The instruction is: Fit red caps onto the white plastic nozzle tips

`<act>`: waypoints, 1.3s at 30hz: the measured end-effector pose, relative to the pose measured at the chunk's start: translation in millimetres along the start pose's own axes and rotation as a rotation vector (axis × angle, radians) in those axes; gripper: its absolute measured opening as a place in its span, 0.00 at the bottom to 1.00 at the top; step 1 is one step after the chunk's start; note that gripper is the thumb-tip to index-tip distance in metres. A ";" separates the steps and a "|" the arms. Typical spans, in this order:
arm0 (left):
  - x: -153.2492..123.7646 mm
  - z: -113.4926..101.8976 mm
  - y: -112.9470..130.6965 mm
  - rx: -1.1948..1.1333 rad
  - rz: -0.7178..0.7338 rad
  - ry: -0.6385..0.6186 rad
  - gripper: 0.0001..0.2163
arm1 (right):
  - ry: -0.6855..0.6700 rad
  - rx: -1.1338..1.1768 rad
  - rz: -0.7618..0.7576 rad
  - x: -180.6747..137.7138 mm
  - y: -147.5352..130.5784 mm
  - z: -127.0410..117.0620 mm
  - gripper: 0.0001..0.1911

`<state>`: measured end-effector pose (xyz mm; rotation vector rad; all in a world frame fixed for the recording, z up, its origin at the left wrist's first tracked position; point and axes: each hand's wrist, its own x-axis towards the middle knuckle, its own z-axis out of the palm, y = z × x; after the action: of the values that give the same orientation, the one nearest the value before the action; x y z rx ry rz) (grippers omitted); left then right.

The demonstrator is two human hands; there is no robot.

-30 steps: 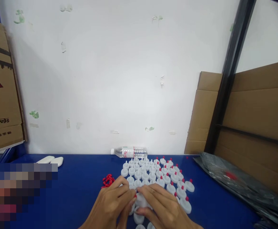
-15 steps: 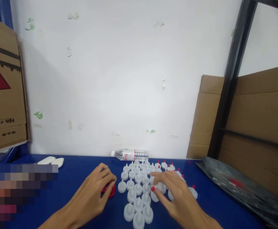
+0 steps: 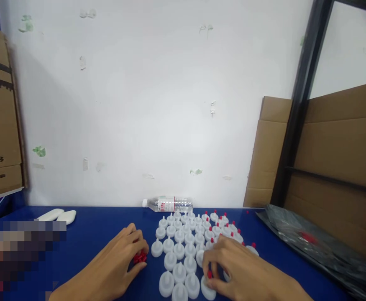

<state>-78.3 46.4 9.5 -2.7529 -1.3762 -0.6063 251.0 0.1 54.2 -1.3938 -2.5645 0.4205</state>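
My left hand (image 3: 120,259) is curled round a small pile of red caps (image 3: 139,257) on the blue table, thumb and fingers touching its sides. My right hand (image 3: 233,267) pinches a red cap (image 3: 209,274) at the tip of a white plastic nozzle lid (image 3: 208,290) near the front. Several white nozzle lids (image 3: 179,251) stand upright in close rows between my hands, their tips bare. Further right and back, several capped lids (image 3: 214,216) carry red tips; my right hand hides some of them.
A clear plastic bottle (image 3: 170,204) lies along the wall behind the lids. Two white rounded objects (image 3: 66,217) are at the back left. Grey plastic bags (image 3: 314,246) lie at the right edge, near cardboard (image 3: 339,159). A cardboard box (image 3: 1,125) stands at left.
My right hand has moved down and toward me, bringing the red cap from above the lids onto a front lid's tip. My left hand has closed further round the red pile. The view shifted slightly.
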 end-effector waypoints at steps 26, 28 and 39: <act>-2.6 21.2 -7.3 0.075 0.162 0.073 0.09 | 0.158 -0.141 -0.071 13.3 28.9 18.4 0.22; -2.7 18.3 -7.6 0.091 0.134 0.062 0.07 | 0.150 -0.154 -0.086 14.2 30.0 19.1 0.21; 0.2 7.2 5.7 0.029 0.126 0.025 0.09 | 0.378 -0.112 -0.124 8.3 23.7 3.5 0.17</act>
<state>-71.4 44.3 3.9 -2.7728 -1.1860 -0.6066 264.1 18.8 43.1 -1.2028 -2.3712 -0.0098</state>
